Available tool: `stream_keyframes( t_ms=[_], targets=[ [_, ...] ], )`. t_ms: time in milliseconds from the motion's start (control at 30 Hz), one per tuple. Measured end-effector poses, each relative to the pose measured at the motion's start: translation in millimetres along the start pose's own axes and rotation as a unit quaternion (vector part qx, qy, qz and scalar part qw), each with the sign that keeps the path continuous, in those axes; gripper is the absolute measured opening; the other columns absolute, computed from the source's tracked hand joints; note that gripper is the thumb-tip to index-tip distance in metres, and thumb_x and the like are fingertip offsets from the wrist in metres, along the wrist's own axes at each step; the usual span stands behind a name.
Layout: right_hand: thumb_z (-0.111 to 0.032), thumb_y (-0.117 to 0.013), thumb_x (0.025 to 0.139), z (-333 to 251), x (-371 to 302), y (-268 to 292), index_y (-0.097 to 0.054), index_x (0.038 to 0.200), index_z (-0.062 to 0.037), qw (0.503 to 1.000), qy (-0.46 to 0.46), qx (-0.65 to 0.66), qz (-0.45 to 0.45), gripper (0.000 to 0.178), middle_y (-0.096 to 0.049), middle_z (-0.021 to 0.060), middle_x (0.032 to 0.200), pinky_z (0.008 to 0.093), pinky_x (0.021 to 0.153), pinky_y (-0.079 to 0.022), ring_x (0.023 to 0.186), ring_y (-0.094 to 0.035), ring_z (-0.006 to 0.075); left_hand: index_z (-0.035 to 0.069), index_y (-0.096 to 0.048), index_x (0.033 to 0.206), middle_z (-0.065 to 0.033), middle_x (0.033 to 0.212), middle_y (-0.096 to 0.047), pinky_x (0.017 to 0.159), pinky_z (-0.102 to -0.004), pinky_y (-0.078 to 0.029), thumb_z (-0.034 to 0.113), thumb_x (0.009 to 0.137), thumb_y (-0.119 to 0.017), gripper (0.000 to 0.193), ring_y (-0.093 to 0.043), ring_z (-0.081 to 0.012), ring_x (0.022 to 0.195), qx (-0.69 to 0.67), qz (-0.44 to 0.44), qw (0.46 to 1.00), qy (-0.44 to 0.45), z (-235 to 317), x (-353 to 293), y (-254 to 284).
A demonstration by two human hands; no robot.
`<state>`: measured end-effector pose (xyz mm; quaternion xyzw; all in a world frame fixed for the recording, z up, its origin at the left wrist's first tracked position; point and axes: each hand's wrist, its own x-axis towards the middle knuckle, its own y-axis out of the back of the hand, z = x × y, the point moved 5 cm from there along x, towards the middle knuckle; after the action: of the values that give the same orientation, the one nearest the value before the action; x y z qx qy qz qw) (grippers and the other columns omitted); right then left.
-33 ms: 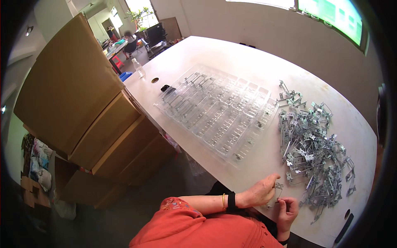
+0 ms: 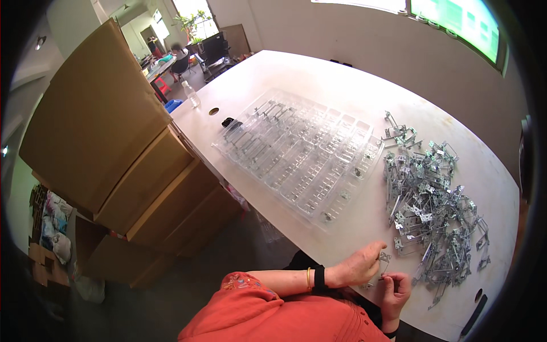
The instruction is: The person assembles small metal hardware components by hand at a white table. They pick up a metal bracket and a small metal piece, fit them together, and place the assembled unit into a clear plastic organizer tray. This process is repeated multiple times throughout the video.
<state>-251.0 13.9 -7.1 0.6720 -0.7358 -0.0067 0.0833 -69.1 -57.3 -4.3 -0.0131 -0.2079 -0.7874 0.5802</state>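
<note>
Close to the table's near edge, my left hand (image 2: 361,265) is closed on a small silvery metal bracket (image 2: 386,259) with thin rods. My right hand (image 2: 397,289) pinches the lower part of the same bracket between thumb and forefinger. The fingers cover much of the bracket. Just beyond and to the right of my hands lies a large tangled heap of similar metal brackets (image 2: 436,219). Clear plastic compartment trays (image 2: 310,216) lie farther off to the left, with metal brackets lined up in some of their pockets.
A smaller cluster of brackets (image 2: 403,137) lies behind the heap. On the white table (image 2: 273,71) stand a clear bottle (image 2: 191,94) and a black object (image 2: 231,122). Stacked cardboard boxes (image 2: 99,114) rise along the left side. A dark long tool (image 2: 474,316) lies at the right edge.
</note>
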Motion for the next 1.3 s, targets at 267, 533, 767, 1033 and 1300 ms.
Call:
stream_keyframes(
  t_ms=[267,533,767,1033,1300],
  targets=[
    [-0.008,-0.068,0.106,2,0,0,-0.062,0.108,-0.0029,1.0,-0.003,-0.002,-0.01,0.008,-0.071,0.0052,0.101,0.0254,0.086,-0.053,0.092,-0.066,0.0111,0.002,-0.054,0.135,-0.0246,0.114,-0.061,0.083,-0.0495,-0.055,0.012,0.098,-0.065,0.04,-0.066,-0.0458,0.096,0.024,-0.04,0.999,-0.005,13,1,-3],
    [-0.011,-0.07,0.106,-4,-3,-1,-0.062,0.108,-0.0031,1.0,0.007,0.004,-0.025,0.012,-0.071,0.0046,0.101,0.0251,0.086,-0.052,0.091,-0.065,0.011,0.004,-0.055,0.136,-0.0233,0.112,-0.061,0.08,-0.0515,-0.056,0.016,0.098,-0.067,0.042,-0.066,-0.0464,0.093,0.037,-0.064,0.997,0.002,18,0,-7],
    [-0.01,-0.071,0.105,-5,-5,-2,-0.062,0.106,-0.003,0.999,0.003,0.008,-0.031,0.011,-0.071,0.0056,0.101,0.0259,0.086,-0.052,0.091,-0.065,0.0122,0.004,-0.057,0.135,-0.022,0.107,-0.062,0.08,-0.0506,-0.056,0.018,0.098,-0.067,0.041,-0.066,-0.0457,0.093,0.072,-0.069,0.995,-0.01,18,-2,-8],
    [0.003,-0.07,0.099,-18,-1,-4,-0.068,0.102,-0.0033,0.998,0.031,-0.055,-0.029,0.008,-0.073,0.0063,0.096,0.0271,0.079,-0.054,0.087,-0.068,0.0131,0.001,-0.06,0.137,-0.0235,0.109,-0.067,0.083,-0.0482,-0.056,0.019,0.096,-0.073,0.047,-0.068,-0.0435,0.097,0.076,-0.061,0.995,-0.024,21,2,-5],
    [0.001,-0.075,0.097,-26,2,-9,-0.068,0.105,-0.0019,0.997,0.052,-0.04,-0.041,0.011,-0.078,0.0099,0.1,0.0292,0.08,-0.057,0.089,-0.073,0.0165,-0.004,-0.061,0.132,-0.024,0.108,-0.069,0.082,-0.0437,-0.058,0.015,0.092,-0.08,0.048,-0.071,-0.039,0.094,0.091,-0.046,0.995,-0.017,26,2,1]
  ],
)
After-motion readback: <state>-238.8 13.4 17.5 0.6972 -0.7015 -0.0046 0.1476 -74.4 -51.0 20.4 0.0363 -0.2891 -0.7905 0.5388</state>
